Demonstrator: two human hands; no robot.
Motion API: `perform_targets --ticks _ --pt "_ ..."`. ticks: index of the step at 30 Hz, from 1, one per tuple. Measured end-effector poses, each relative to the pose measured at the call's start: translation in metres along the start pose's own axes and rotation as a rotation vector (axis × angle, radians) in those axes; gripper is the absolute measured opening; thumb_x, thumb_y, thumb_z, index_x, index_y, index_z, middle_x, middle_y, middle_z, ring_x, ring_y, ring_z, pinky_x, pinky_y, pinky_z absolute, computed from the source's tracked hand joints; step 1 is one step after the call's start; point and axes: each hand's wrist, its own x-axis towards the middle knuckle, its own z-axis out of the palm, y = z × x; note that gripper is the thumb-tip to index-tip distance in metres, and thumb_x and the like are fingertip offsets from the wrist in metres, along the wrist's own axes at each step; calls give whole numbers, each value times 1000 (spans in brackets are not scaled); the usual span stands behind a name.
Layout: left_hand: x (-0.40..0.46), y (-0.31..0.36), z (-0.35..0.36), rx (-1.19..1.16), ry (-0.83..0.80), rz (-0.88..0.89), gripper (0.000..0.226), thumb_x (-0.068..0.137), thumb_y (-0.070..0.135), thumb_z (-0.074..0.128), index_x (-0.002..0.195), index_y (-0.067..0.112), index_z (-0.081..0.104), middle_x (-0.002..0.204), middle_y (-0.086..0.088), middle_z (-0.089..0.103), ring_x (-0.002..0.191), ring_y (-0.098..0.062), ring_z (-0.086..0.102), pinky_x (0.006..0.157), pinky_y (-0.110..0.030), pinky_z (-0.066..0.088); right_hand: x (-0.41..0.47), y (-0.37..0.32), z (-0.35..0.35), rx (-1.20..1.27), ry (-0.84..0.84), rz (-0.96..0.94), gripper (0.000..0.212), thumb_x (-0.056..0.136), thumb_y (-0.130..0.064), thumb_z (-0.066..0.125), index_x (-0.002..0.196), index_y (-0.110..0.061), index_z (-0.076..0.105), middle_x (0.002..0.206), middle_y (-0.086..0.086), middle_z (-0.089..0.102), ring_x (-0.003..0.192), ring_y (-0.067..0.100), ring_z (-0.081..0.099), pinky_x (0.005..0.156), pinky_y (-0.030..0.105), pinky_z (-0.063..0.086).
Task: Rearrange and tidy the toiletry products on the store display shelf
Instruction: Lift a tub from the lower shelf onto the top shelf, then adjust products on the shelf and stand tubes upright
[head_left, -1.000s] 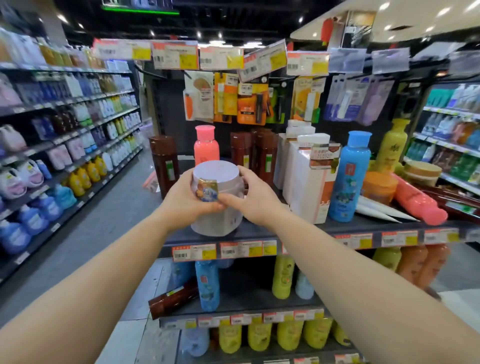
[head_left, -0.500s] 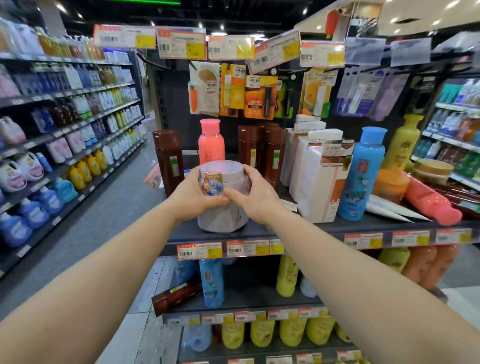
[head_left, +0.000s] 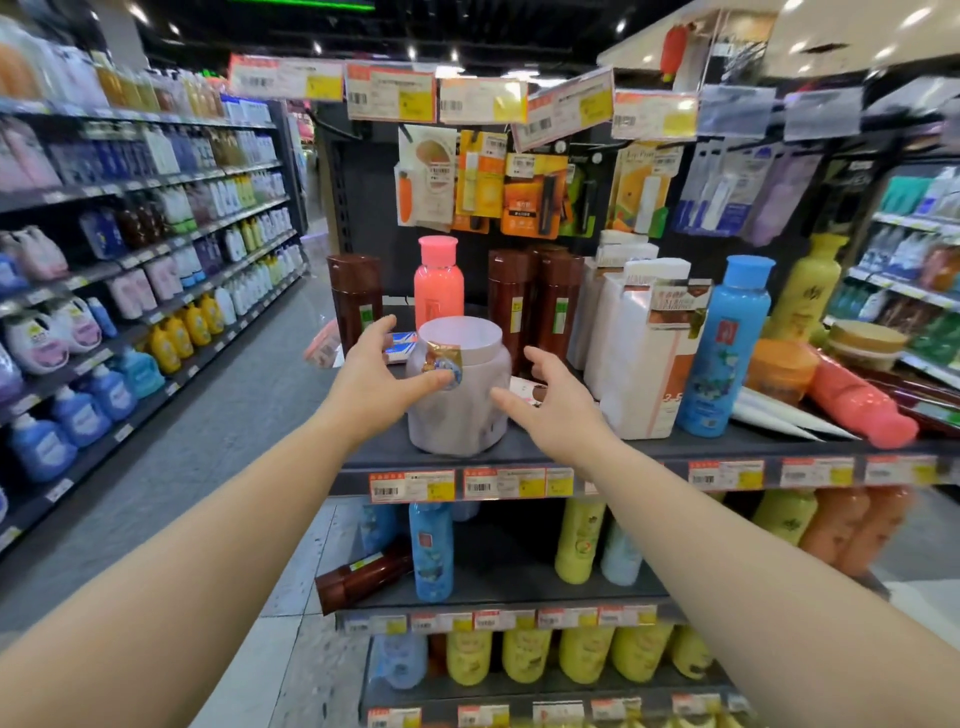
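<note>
A pale lilac jar (head_left: 460, 400) with a wide lid and a small gold sticker stands upright near the front edge of the dark top shelf (head_left: 524, 451). My left hand (head_left: 376, 382) is beside its left side, fingers spread, thumb tip touching the sticker area. My right hand (head_left: 558, 402) hovers just right of the jar, fingers relaxed and apart from it. Behind stand brown bottles (head_left: 535, 306), a pink bottle (head_left: 438, 283), white boxed packs (head_left: 641, 353) and a blue bottle (head_left: 724, 348).
An orange jar (head_left: 779, 369), a pink bottle lying down (head_left: 857, 397) and white tubes (head_left: 779, 413) crowd the shelf's right end. Lower shelves hold yellow, blue and orange bottles; one brown bottle (head_left: 363, 577) lies tipped. Hanging packets (head_left: 530, 192) fill the back panel. An aisle runs left.
Both hands gripped the jar before; now they have let go and opened, the right hand drawn away to the right. The jar stands on the shelf.
</note>
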Motion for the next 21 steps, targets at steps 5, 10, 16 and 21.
perform_targets --ticks 5,10,16,21 --pt "-11 46 12 152 74 274 82 69 45 80 138 20 44 135 3 50 124 -13 43 96 -27 33 -16 1 -24 27 57 25 70 85 -42 67 145 -32 32 147 -3 41 127 15 46 103 35 42" --pt "-34 93 65 125 -65 400 76 70 49 77 136 25 47 134 9 49 116 5 35 95 -17 27 -29 18 -64 23 77 69 69 85 -47 67 144 -34 33 144 -3 44 125 14 47 99 34 44" --pt "-42 115 151 123 -243 374 70 73 47 76 133 23 50 127 13 52 116 -2 46 92 -6 31 -39 66 -132 -63 206 130 59 83 -41 70 135 -27 46 122 -9 55 111 13 56 93 32 48" --pt "-43 136 214 85 -280 321 70 74 48 75 135 28 47 136 10 50 112 8 38 93 -15 30 -28 111 -188 -95 268 195 60 82 -35 73 135 -23 45 128 0 56 98 12 57 84 31 47"
